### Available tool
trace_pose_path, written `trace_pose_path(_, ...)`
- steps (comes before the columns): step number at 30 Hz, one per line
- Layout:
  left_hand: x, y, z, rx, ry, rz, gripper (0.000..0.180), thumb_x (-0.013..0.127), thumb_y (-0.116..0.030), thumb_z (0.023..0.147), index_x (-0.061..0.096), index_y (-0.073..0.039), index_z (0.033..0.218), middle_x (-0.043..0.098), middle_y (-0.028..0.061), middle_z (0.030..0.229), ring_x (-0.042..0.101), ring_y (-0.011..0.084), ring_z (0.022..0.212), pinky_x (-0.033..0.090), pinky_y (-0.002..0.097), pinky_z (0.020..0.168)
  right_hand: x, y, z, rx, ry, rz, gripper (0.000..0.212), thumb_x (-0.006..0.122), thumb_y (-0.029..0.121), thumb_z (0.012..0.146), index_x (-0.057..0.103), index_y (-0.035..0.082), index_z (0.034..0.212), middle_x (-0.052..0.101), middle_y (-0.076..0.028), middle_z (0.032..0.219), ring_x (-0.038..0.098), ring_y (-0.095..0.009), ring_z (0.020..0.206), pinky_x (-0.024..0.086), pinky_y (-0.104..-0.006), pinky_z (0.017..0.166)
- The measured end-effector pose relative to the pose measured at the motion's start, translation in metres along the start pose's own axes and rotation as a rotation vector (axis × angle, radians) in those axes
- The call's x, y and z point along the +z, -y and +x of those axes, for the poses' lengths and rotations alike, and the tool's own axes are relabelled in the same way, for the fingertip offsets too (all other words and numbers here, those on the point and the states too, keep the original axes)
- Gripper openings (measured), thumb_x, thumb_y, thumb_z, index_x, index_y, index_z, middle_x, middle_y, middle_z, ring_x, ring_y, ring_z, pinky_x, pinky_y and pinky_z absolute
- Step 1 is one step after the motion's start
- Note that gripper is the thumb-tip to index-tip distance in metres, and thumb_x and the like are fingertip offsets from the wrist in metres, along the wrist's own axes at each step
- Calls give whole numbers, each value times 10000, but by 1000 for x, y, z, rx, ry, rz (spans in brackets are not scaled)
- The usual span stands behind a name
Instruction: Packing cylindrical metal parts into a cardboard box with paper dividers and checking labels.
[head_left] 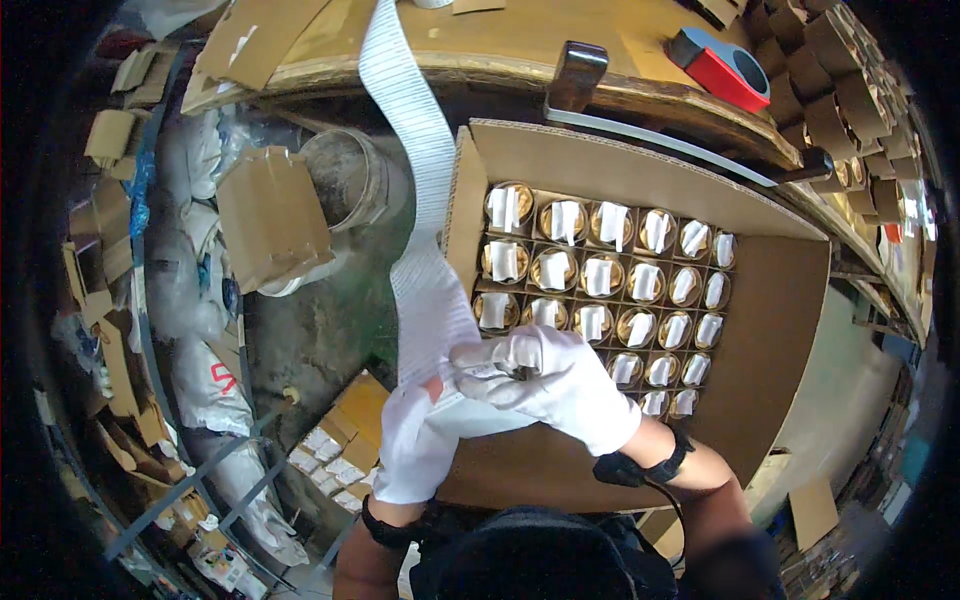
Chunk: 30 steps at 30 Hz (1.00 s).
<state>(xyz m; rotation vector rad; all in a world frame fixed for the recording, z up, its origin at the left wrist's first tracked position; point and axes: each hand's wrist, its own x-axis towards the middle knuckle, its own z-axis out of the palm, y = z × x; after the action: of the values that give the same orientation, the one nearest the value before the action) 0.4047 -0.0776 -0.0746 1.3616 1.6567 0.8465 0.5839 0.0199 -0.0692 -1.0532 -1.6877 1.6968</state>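
Observation:
A long white strip with fine cross lines (420, 125) hangs from the workbench down to my hands. My gloved left hand (415, 440) is closed on its lower end, the fingers partly hidden behind the strip. My gloved right hand (545, 380) pinches the strip beside the left hand, fingers bent and close together. Below and right of the hands stands an open cardboard box (785, 330). Inside, rows of round containers (555, 268) sit between dividers, each with a folded white slip (598, 277) on top. My right hand and forearm cover some of the near rows.
The wooden workbench (480, 45) borders the box's far side, with a dark-handled metal bar (660, 140) along its edge and a red and grey tool (722, 68) on top. Cardboard tubes (830, 80) stack at far right. A bucket (350, 180), carton (272, 215) and sacks (215, 390) stand left.

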Motion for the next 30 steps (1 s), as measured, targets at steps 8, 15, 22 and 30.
trace_pose_path(8, 21, 14, -9, -69, -37, 52, 484, 553, -31, 790, 493, 95, 1253, 624, 241, 1056, 627, 372, 938, 499, 399, 826, 2, -31, -14, -350, -371, -360, 261, 754, 153, 583, 703, 163, 838, 586, -24, 787, 564, -243, 793, 458, -365, 698)
trace_pose_path(15, -3, 20, 21, -203, -575, -244, 409, 428, -227, 987, 428, 56, 1283, 515, 168, 1201, 531, 234, 1086, 431, 365, 947, -175, -139, -42, 215, -461, -54, 108, 602, 91, 854, 637, 7, 911, 660, -64, 891, 599, -128, 806, 513, -293, 751)
trace_pose_path(22, 21, 18, 43, -412, -591, -390, 396, 503, -305, 967, 497, 16, 1200, 536, 98, 1159, 535, 193, 1043, 421, 352, 929, -331, -275, -85, 425, -527, -1405, 201, 623, 236, 857, 598, 107, 1008, 629, -167, 953, 624, -354, 856, 514, -436, 712)
trace_pose_path(30, 24, 19, 48, -448, -659, -288, 483, 537, -373, 939, 485, -3, 1245, 549, 115, 1174, 544, 228, 1025, 423, 376, 903, -311, -289, -75, 583, -774, -1361, 285, 618, 263, 847, 603, 113, 1090, 611, -141, 918, 633, -340, 858, 529, -432, 711)
